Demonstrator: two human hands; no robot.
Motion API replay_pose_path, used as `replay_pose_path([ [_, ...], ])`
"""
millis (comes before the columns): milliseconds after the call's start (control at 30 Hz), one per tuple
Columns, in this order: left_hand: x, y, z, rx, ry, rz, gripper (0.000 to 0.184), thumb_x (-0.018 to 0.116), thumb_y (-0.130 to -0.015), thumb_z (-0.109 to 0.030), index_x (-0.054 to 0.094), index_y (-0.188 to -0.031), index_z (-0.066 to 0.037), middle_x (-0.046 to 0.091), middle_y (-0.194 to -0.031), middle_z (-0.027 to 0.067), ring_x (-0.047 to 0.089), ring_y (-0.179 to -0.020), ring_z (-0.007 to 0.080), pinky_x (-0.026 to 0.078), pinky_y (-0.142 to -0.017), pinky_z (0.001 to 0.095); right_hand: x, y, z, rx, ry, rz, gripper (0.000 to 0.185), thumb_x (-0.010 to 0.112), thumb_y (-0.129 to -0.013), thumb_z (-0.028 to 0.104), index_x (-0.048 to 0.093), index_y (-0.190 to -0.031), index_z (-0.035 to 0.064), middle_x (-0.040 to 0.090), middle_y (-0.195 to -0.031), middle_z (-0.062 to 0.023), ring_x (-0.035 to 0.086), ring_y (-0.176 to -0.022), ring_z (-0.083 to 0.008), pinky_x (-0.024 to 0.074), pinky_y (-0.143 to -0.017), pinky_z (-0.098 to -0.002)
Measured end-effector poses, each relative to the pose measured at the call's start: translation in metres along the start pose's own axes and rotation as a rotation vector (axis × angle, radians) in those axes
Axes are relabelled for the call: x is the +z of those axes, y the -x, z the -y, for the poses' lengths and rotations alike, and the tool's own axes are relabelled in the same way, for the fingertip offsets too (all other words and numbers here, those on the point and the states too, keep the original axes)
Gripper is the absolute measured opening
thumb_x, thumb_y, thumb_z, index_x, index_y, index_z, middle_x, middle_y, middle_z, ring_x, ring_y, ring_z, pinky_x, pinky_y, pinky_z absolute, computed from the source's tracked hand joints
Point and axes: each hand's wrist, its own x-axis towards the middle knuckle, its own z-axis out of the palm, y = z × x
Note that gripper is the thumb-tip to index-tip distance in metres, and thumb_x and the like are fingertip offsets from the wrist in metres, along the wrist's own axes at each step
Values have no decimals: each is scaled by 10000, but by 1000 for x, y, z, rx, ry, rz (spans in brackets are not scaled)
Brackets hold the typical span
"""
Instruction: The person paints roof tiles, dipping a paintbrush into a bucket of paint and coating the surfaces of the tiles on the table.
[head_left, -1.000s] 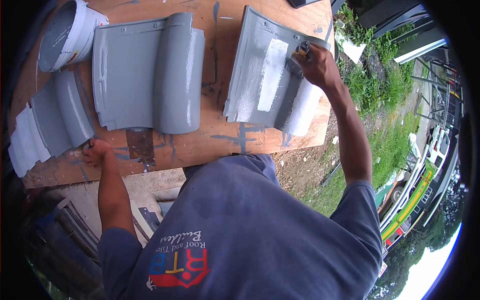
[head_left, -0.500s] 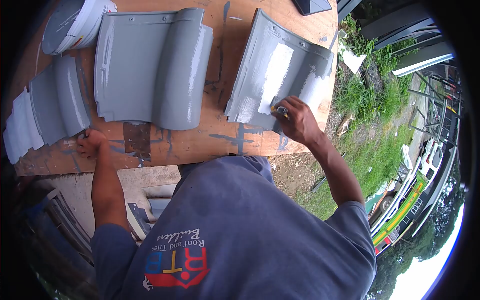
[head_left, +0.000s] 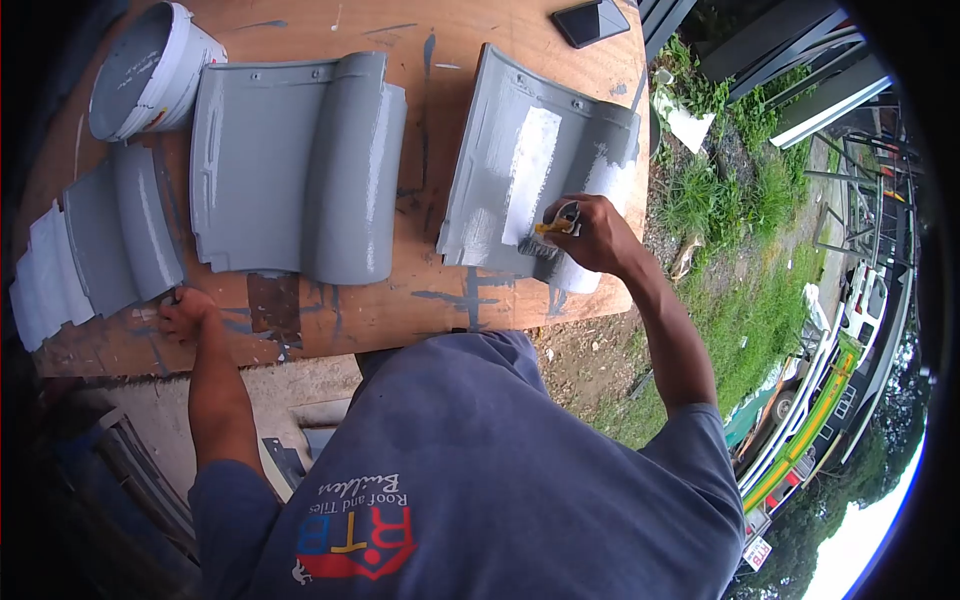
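Observation:
My right hand (head_left: 597, 235) is closed around a paintbrush (head_left: 552, 229), whose bristles touch the right roof tile (head_left: 480, 190). This curved grey tile carries a bright wet-looking patch along its middle and another on its raised roll. My left hand (head_left: 187, 316) leans on the table near its front edge, fingers bent but apart, close to the lower corner of a smaller grey tile piece (head_left: 97, 238). A larger grey roof tile (head_left: 265, 165) lies between the hands. Behind the small piece, a white bucket (head_left: 190, 75) with grey paint inside stands tilted in view.
The wooden table (head_left: 425, 255) has grey paint smears. A phone (head_left: 591, 22) lies at its far right. White sheet-like material (head_left: 50, 275) lies at the left end. Beyond the right edge are grass (head_left: 705, 330), metal profiles (head_left: 830, 110) and a parked vehicle (head_left: 815, 410).
My right hand has moved the brush slightly toward the tile's near end and its roll. The left hand keeps its place on the table. The whole view has shifted, bringing more of the phone into sight.

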Motion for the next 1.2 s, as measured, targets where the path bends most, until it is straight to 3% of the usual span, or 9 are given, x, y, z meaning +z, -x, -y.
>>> replay_pose_path([
  [67,-2,-2,-2,5,-1,-6,493,536,-856,-423,630,-1280,-190,505,-1445,110,456,-1325,365,405,-1066,570,-14,-16,-9,60,7,-86,162,792,-843,84,736,-982,22,741,-936,-161,734,-864,-325,583,-765,-389],
  [233,-21,6,-7,9,-39,70,508,530,-868,-421,611,-1306,-176,502,-1456,118,471,-1319,372,417,-1062,572,-58,-67,-41,-245,385,-649,123,730,-874,87,719,-994,63,733,-957,-143,720,-888,-348,587,-773,-423],
  [400,-19,5,-6,8,-23,53,513,532,-870,-414,603,-1315,-168,506,-1442,123,481,-1304,380,425,-1049,580,-63,-71,-18,-266,585,-757,110,706,-883,88,699,-993,85,712,-916,-126,707,-874,-345,580,-756,-432],
  [600,-27,10,-8,8,2,45,521,541,-871,-403,576,-1328,-155,514,-1405,133,508,-1265,383,444,-1011,597,-45,-63,-25,-172,357,-610,157,735,-832,37,674,-975,60,697,-957,-139,678,-913,-381,560,-792,-455],
  [700,-32,13,-7,21,8,48,494,567,-880,-386,552,-1297,-122,513,-1385,148,513,-1248,393,457,-981,602,-58,-61,-13,-167,122,-808,188,747,-826,16,696,-1005,44,703,-986,-164,673,-939,-386,551,-840,-445],
  [767,-28,14,-5,37,76,-19,463,598,-869,-330,550,-1271,-106,508,-1394,171,513,-1235,394,437,-985,603,-64,-65,-19,-210,225,-903,160,735,-834,13,690,-987,34,702,-956,-172,669,-916,-386,542,-822,-453],
  [1033,-40,17,-7,30,72,62,448,581,-858,-329,545,-1251,-117,520,-1292,153,513,-1200,385,442,-973,592,-3,-93,-5,-62,-21,-1053,157,694,-872,71,677,-1012,3,692,-895,-222,679,-853,-450,551,-761,-482],
  [1133,-37,13,-14,46,56,93,431,560,-862,-343,558,-1235,-125,523,-1295,154,503,-1218,389,442,-984,598,8,-106,-8,53,-580,-867,206,764,-904,108,708,-1035,-40,735,-856,-119,700,-787,-190,568,-730,-344],
  [1200,-42,14,-9,33,70,70,419,541,-870,-363,580,-1217,-132,529,-1298,156,498,-1231,393,437,-1008,613,-6,-101,-8,4,-697,-793,203,762,-924,98,720,-1067,-40,738,-874,-94,690,-780,-157,566,-710,-304],
])
